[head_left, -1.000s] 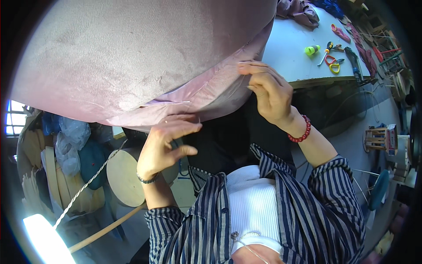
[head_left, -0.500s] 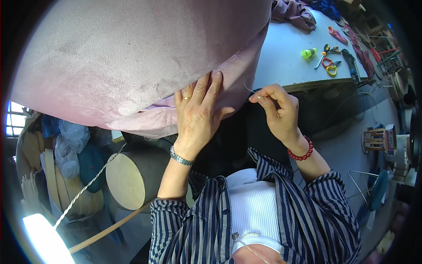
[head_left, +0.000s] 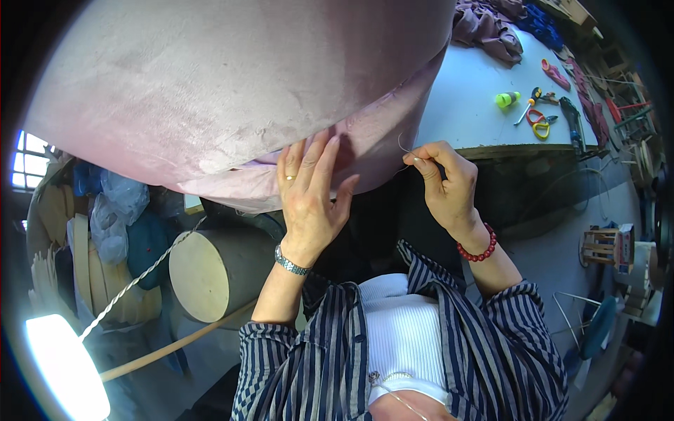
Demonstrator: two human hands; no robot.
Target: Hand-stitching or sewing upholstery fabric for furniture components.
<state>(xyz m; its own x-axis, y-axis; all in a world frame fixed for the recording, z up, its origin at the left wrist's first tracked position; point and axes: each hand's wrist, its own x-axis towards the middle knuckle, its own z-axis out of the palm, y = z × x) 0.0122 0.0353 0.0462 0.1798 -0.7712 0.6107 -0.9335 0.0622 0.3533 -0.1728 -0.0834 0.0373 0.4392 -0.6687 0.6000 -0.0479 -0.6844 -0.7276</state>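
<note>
Pale pink velvety fabric (head_left: 232, 77) covers a large rounded upholstered piece in front of me. Along its lower side runs a loose fold, with a gap showing lilac inside. My left hand (head_left: 307, 193) lies over this fold, fingers stretched out and fingertips pressed at the fabric edge; nothing is gripped in it. To the right, just off the fabric, my right hand (head_left: 446, 184) pinches a thin curved needle (head_left: 401, 142) between thumb and fingers. The needle's tip points up toward the fabric and stands apart from it. Any thread on it is too fine to make out.
A pale table (head_left: 463, 91) at the right bears a green bottle (head_left: 507, 99), a screwdriver (head_left: 528, 105), red-yellow scissors (head_left: 539, 125) and crumpled mauve cloth (head_left: 491, 31). At left stand a large cylinder (head_left: 200, 275), a bright lamp (head_left: 68, 368) and a twisted cord (head_left: 140, 291).
The view has shifted, so the fabric and table sit slightly farther right. My left hand has slid a little down along the fold. My right hand keeps its pinch on the needle.
</note>
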